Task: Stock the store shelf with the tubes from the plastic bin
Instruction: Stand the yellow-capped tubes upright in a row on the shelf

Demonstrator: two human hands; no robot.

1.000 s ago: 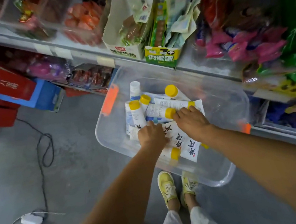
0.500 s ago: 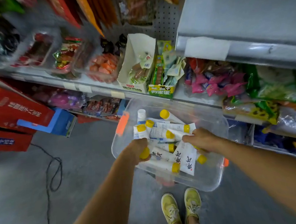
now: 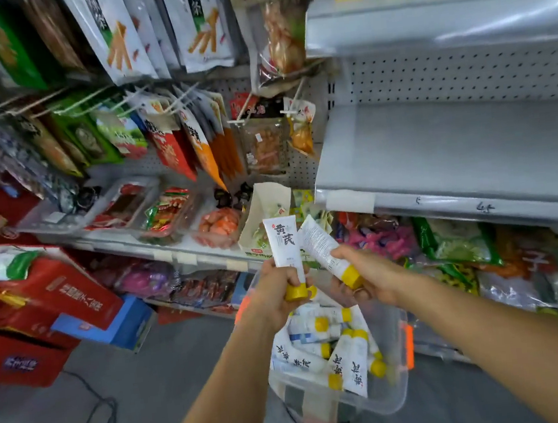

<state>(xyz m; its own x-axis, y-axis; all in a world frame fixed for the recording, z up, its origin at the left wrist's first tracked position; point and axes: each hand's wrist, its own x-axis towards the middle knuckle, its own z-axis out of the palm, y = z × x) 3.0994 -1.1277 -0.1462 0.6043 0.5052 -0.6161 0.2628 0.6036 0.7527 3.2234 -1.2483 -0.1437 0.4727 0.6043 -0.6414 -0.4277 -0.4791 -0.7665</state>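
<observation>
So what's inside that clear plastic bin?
White plastic tubes with yellow caps lie heaped in the clear plastic bin. The left hand and right hand cover its far end; the heap hides what lies beneath.

Fwiw, left forearm (image 3: 220, 389) and right forearm (image 3: 490, 333) were bare right up to frame edge. Same for left hand (image 3: 276, 294) and right hand (image 3: 372, 280). Spotted small loop (image 3: 361, 294) on right hand, looked kinda like ring, too blurry to call.

Tubes (image 3: 307, 363) in bin (image 3: 397, 388), shelf (image 3: 453, 144) above-R, boxes (image 3: 66, 295) far L.
</observation>
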